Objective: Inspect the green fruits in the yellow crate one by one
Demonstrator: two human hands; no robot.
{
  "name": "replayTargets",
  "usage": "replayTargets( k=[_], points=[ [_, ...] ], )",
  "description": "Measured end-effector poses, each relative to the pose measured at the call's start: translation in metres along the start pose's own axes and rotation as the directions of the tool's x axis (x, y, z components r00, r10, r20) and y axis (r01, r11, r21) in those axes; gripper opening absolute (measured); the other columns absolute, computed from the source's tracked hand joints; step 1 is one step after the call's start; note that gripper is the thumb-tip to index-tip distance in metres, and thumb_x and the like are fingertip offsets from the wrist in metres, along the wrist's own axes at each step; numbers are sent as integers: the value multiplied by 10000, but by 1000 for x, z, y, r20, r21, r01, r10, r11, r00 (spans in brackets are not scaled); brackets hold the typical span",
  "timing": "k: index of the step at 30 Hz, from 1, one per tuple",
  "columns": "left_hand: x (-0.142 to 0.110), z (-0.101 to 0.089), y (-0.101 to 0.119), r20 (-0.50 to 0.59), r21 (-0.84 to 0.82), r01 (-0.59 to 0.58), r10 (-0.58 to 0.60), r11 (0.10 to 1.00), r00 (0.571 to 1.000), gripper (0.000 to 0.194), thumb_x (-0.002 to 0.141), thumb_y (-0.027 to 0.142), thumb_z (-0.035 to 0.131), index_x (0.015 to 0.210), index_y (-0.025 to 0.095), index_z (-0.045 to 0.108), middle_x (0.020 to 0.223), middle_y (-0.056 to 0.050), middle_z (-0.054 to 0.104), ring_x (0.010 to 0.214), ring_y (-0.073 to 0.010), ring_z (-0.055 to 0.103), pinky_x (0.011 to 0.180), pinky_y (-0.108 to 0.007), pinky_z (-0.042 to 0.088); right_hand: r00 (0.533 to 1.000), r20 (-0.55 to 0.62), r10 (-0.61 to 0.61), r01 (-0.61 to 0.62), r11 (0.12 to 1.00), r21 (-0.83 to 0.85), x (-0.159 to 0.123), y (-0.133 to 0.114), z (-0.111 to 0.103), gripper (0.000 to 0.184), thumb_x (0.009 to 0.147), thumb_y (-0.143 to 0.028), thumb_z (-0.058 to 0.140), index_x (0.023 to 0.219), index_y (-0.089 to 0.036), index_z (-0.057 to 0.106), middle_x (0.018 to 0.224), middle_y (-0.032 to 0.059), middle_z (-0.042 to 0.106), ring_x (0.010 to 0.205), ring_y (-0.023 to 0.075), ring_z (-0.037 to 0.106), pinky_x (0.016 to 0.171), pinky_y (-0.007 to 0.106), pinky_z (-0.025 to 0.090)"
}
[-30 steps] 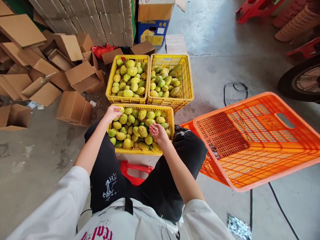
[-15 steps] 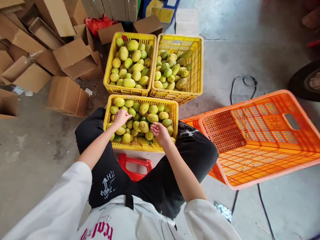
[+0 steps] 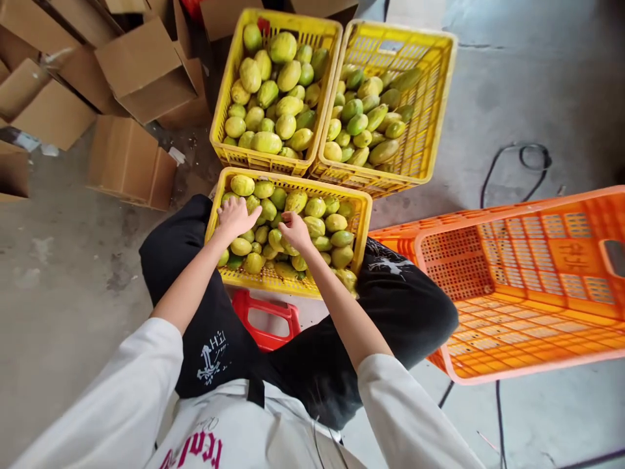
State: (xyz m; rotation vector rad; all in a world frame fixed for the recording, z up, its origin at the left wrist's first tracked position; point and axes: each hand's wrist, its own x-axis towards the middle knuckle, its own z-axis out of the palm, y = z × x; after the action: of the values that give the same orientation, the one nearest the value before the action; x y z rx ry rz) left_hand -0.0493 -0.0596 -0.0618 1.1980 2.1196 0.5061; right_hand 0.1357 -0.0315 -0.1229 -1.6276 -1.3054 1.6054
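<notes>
A yellow plastic crate [image 3: 293,284] full of green-yellow oval fruits [image 3: 335,223] sits in front of me, between my knees. Over the fruits on its left side is my left hand [image 3: 235,217], palm down with the thumb and fingers spread; it seems to touch the fruit beneath. My right hand [image 3: 295,232] is near the middle of the same crate, fingers curled inward among the fruits. Whatever those fingers hold, if anything, is hidden.
Beyond stand two more yellow crates, the left one [image 3: 215,133] fuller of fruit than the right one [image 3: 442,104]. An orange crate [image 3: 517,218] lies at right, near a black cable [image 3: 488,170]. Cardboard boxes [image 3: 129,159] are piled left. A red plastic stool [image 3: 268,339] shows below.
My left hand has gone from closed fingers to spread ones over the fruit. My right hand has moved left and away from me, its fingers curling. The camera view has shifted.
</notes>
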Motion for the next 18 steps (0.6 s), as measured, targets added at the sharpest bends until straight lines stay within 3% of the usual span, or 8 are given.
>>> replayTargets(
  k=[3, 5, 9, 13, 15, 18],
  points=[
    [4, -12, -23, -13, -20, 23, -24, 1000, 1000, 444, 747, 417, 813, 1043, 171, 592, 1484, -252, 477, 1533, -477, 156, 1202, -641, 213, 986, 129, -105, 127, 976, -178, 24, 2, 30, 441, 727, -154, 714, 1156, -212, 630, 1351, 141, 553, 1309, 332, 502, 1187, 511, 368],
    [4, -21, -35, 3, -1, 51, -51, 999, 999, 445, 725, 301, 818, 1078, 160, 587, 1522, -257, 433, 1536, -480, 158, 1229, -621, 166, 972, 201, -118, 176, 938, -299, 35, 5, 46, 570, 722, -158, 739, 1270, -201, 590, 1480, 180, 435, 1377, 389, 432, 1193, 587, 324],
    [-1, -25, -54, 115, 61, 60, -67, 996, 991, 382, 711, 201, 803, 1026, 160, 590, 1417, -248, 519, 1470, -477, 315, 1230, -566, 213, 973, 182, -138, 202, 894, -399, 47, 14, 70, 608, 659, -164, 842, 1223, -243, 630, 1482, 181, 409, 1366, 501, 352, 1116, 732, 288],
    [-8, -11, -66, 145, 219, 11, -43, 976, 988, 320, 757, 208, 776, 1016, 157, 595, 1259, -215, 603, 1383, -446, 429, 1201, -536, 283, 977, 137, -165, 209, 877, -433, 52, 15, 78, 568, 724, -284, 853, 1239, -235, 617, 1400, 191, 451, 1291, 483, 415, 1045, 672, 393],
    [-9, -2, -67, 236, 396, -43, -57, 917, 970, 381, 806, 218, 738, 1142, 143, 576, 1300, -211, 582, 1341, -424, 473, 1173, -524, 323, 975, 177, -133, 214, 768, -604, 51, 13, 75, 606, 782, -296, 803, 1336, -232, 566, 1423, 197, 434, 1227, 447, 487, 982, 602, 467],
    [-8, 11, -67, 338, 593, -140, -87, 793, 937, 554, 837, 250, 727, 1320, 121, 488, 1402, -241, 496, 1287, -414, 514, 1099, -498, 398, 955, 267, -131, 296, 523, -799, 49, 13, 66, 678, 840, -202, 699, 1474, -255, 466, 1496, 193, 401, 1158, 394, 544, 915, 514, 517]
  ],
)
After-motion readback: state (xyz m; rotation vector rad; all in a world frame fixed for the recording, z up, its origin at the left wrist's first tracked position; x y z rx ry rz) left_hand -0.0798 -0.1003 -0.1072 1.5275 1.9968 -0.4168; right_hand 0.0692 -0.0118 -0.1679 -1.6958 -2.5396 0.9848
